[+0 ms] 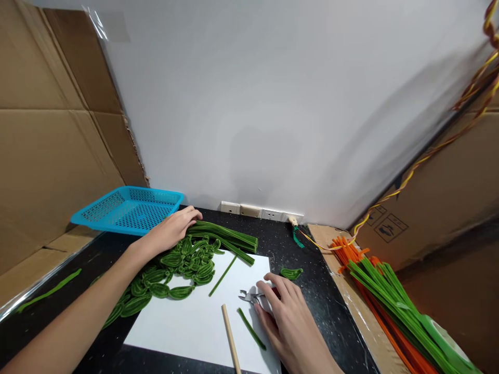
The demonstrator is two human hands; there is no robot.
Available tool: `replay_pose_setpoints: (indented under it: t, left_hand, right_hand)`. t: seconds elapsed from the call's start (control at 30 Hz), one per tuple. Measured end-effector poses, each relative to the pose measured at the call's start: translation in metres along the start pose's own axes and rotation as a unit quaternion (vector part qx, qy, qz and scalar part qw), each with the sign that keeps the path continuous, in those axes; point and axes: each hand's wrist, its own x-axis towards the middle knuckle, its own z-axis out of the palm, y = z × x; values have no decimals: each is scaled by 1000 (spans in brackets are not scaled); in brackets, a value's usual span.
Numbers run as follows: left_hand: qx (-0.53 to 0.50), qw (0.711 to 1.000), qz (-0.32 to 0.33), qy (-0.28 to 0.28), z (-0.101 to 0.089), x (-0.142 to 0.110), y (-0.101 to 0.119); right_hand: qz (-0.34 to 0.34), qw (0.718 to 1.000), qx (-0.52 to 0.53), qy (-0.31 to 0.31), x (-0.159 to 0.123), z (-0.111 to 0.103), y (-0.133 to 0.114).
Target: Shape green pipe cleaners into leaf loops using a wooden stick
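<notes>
My left hand (171, 232) reaches out to the bundle of straight green pipe cleaners (230, 238) at the back of the dark table; its fingers lie curved over the bundle's left end. My right hand (286, 317) rests palm down on the white sheet (195, 322), its fingers over the red handles of small wire cutters (249, 296), whose metal jaws stick out to the left. A heap of green pipe-cleaner leaf loops (175, 270) lies under my left wrist. Loose green pieces (222, 276) (251, 328) and a wooden stick (231, 337) lie on the sheet.
A blue perforated basket (128, 209) stands at the back left. Orange and green pipe cleaners (382, 291) lie piled on cardboard at the right, with a green tape roll (448, 340). Cardboard walls flank both sides. A single leaf loop (291, 272) lies near my right hand.
</notes>
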Motion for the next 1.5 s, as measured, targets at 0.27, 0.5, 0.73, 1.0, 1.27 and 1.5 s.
replay_pose_setpoints:
  t: [0.27,0.5,0.73,1.0,1.27,1.5]
  left_hand:
    - [-7,998,8,57,1,-3,6]
    - [-109,986,24,124,4,-17,51]
    - [-435,883,-108,-137,53,-62,104]
    - [-705,630,-219,-241,87,-92,115]
    - [-784,543,-230,-195,80,-93,109]
    - [-821,539,-153,-108,77,-95,108]
  right_hand:
    - [-2,1000,2,17,0,0,-1]
    - [-8,994,22,104,-4,-1,1]
    - [-99,986,63,117,-5,-12,-4]
    - [-159,984,71,45,-1,-7,-15]
    - [-114,991,9,66,2,-3,-8]
    - [-106,990,35,89,6,-3,-13]
